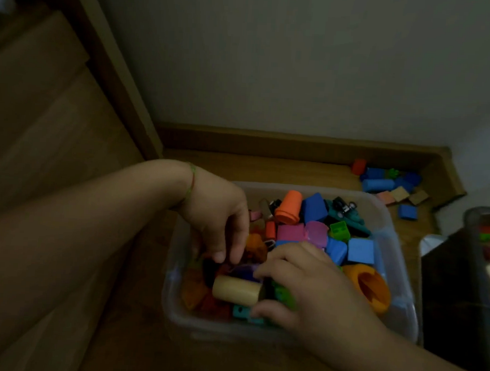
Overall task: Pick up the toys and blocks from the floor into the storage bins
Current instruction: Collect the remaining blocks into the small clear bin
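Note:
A clear plastic storage bin (392,230) sits on the wooden floor, filled with several colourful blocks and toys. My left hand (219,221) reaches down into its left side, and its straight fingers touch an orange translucent toy (254,247). At the bin's front, my right hand (306,285) curls its fingers and thumb round a green block (283,295). A pale wooden cylinder (237,291) lies just left of that hand. Loose blocks (380,184), mostly blue, lie on the floor in the far right corner.
A second bin (484,254) with toys stands at the right edge, with a dark gap between the two bins. The wall and a wooden skirting board (297,145) run behind the clear bin. An orange cup (370,288) lies inside the bin at the right.

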